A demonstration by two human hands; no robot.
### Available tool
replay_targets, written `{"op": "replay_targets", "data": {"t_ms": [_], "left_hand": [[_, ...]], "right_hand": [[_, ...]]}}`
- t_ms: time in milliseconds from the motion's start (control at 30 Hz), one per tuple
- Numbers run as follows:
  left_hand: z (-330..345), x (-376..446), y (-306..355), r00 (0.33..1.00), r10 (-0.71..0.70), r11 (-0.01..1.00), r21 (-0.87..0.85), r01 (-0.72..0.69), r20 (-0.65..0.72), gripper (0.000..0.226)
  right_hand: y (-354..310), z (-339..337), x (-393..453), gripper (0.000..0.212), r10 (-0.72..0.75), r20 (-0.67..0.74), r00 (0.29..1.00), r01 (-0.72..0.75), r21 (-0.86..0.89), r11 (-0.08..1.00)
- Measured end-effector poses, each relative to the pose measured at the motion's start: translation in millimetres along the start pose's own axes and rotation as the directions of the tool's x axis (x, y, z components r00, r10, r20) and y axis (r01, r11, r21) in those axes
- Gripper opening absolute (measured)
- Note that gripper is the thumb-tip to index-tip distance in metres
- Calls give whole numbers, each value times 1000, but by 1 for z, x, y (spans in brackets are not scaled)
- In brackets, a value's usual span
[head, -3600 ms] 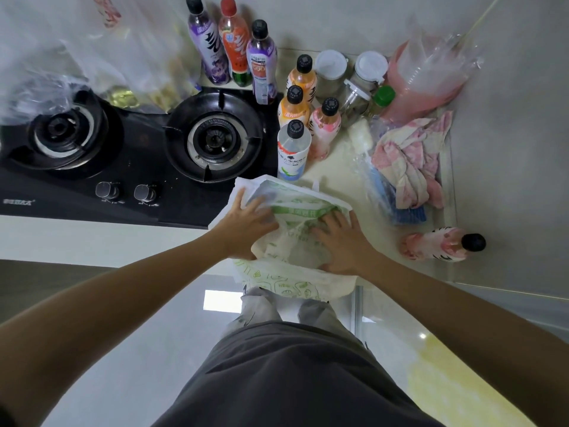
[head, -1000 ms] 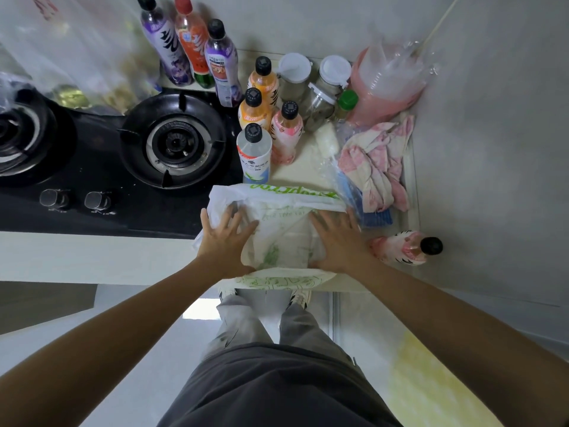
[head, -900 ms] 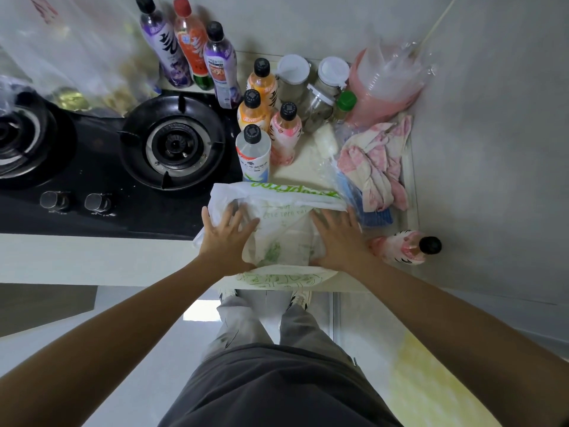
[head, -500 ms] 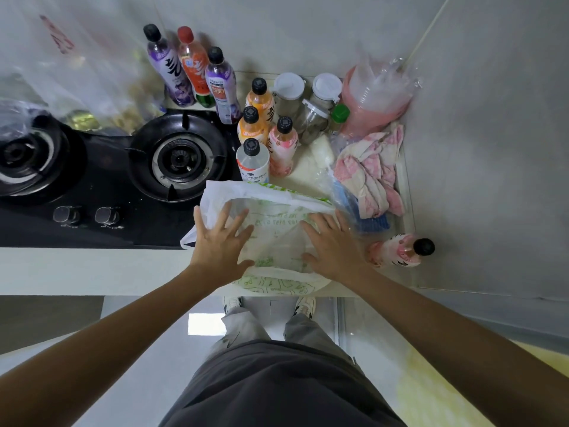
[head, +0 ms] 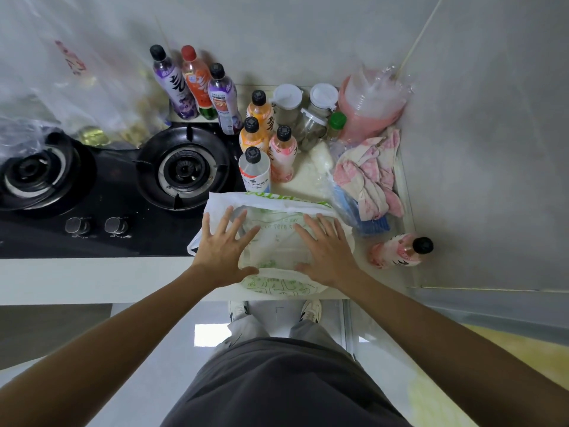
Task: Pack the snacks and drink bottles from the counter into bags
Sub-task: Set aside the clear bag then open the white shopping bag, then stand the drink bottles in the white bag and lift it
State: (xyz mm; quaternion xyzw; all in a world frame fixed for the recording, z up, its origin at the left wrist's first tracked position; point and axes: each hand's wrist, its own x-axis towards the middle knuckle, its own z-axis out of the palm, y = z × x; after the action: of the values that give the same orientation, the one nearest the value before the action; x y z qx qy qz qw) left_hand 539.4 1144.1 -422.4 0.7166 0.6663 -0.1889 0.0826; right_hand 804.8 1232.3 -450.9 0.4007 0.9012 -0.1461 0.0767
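Closest to the person, a white plastic bag (head: 277, 238) with green print lies flat at the front edge of the counter (head: 92, 282). Its near end hangs a little over the edge. The left hand (head: 223, 249) and the right hand (head: 326, 249) both press down flat on the bag, with fingers straight and spread. Neither hand grips anything.

The bag could slip off the edge, I think, because the plastic is slick and part of it already hangs over. The bag's mouth also looks flat and closed, so a bottle pushed at it too soon could just roll away.

Just right of the right hand, 1 pink bottle (head: 397, 251) lies on its side with its black cap pointing away from the hand. It is round, so a bump could send it rolling.

A little farther back, just past the bag, 4 small bottles (head: 261, 143) stand close together, near the fingertips of both hands. A knock could tip them into each other.

Farthest back, 3 tall bottles (head: 197, 87) stand by the wall, well apart from both hands, behind the stove burner (head: 184, 167).
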Motion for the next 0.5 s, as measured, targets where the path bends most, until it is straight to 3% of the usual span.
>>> {"op": "replay_targets", "data": {"t_ms": [100, 233, 500], "left_hand": [[-8, 0, 2, 1000, -10, 999, 33, 11, -28, 99], [-22, -7, 9, 983, 28, 1000, -2, -29, -182, 91], [-62, -11, 46, 925, 116, 966, -175, -190, -362, 71]], "right_hand": [[-4, -10, -6, 92, 5, -23, 1000, -4, 45, 999], [-11, -28, -25, 74, 7, -204, 979, 0, 33, 999], [2, -79, -62, 43, 139, -402, 905, -159, -17, 987]]}}
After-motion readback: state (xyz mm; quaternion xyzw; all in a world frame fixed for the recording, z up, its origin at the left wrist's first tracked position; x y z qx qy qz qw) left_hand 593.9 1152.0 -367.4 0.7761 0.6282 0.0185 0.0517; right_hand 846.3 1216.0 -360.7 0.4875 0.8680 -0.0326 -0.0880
